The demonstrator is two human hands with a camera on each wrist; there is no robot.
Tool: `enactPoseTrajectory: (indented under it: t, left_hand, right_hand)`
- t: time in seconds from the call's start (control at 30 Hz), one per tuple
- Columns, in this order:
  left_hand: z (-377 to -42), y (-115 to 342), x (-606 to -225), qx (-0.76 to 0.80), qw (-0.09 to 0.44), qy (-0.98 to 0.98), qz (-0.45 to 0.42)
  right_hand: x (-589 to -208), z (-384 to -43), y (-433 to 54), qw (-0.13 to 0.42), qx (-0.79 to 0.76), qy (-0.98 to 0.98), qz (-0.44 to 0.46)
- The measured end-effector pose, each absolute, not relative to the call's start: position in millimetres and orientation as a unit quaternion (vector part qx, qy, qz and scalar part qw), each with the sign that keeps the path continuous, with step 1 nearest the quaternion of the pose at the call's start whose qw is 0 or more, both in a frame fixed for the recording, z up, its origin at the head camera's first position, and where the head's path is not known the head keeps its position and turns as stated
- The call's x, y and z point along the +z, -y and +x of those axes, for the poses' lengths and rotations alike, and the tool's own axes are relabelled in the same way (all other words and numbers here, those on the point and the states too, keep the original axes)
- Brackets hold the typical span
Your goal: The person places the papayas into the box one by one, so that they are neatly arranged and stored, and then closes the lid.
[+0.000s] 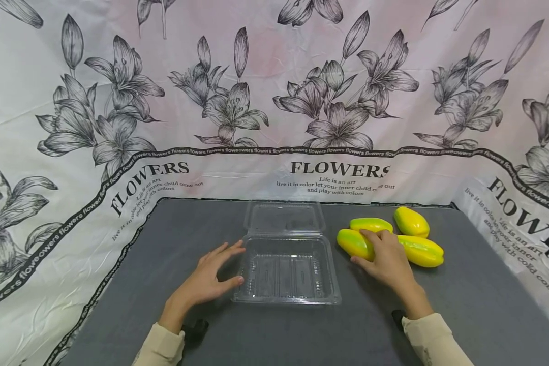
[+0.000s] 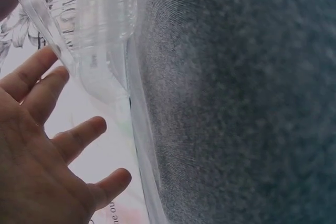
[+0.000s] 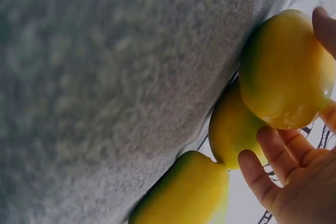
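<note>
A clear plastic clamshell box (image 1: pixel 284 303) lies with its lid folded back at the table's middle. My left hand (image 1: pixel 212 274) is at the box's left side, fingers spread and fairly straight. In the left wrist view, fingertips of the left hand (image 2: pixel 58 145) appear at or very near the clear rim (image 2: pixel 50 30). To the right, my right hand (image 1: pixel 390 259) holds a yellow-green mango (image 1: pixel 353 244) between thumb and fingers. That mango (image 3: pixel 286 72) fills the upper right of the right wrist view, the thumb on one side. Part of it is hidden by the hand.
Other mangoes lie close around the right hand: one behind (image 1: pixel 370 224), one to its right (image 1: pixel 423 251) and one farther back (image 1: pixel 412 222). A grey cloth (image 1: pixel 274 335) covers the table. A flower-printed curtain (image 1: pixel 238 175) hangs behind and along the sides.
</note>
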State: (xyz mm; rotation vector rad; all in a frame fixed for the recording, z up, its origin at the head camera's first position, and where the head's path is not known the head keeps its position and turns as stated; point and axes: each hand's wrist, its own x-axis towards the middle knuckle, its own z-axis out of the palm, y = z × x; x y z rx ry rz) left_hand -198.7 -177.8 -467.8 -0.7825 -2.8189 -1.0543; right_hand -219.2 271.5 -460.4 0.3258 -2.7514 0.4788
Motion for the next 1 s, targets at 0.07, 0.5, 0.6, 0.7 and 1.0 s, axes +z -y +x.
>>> enactPoseTrajectory:
  t: [0.07,0.5,0.6,0.7,1.0]
  left_hand:
    - [-199,178,-468,-0.341,0.015,0.905,-0.254]
    - [-204,178,-465,-0.336,0.006,0.905,-0.261]
    - [-206,178,-464,-0.331,0.007,0.906,-0.263]
    - [-208,177,-463,-0.327,0.010,0.907,-0.265]
    - [-210,175,-462,-0.325,0.011,0.907,-0.267]
  right_hand:
    - [-460,-218,-271,0.159,0.172,0.967,0.098]
    - [-456,-214,-272,0.122,0.193,0.972,0.065]
    - [-455,-212,-271,0.112,0.200,0.971,0.062]
    - [-452,-210,-271,0.110,0.207,0.970,0.061]
    - [-430,-207,-258,0.151,0.274,0.947,0.077]
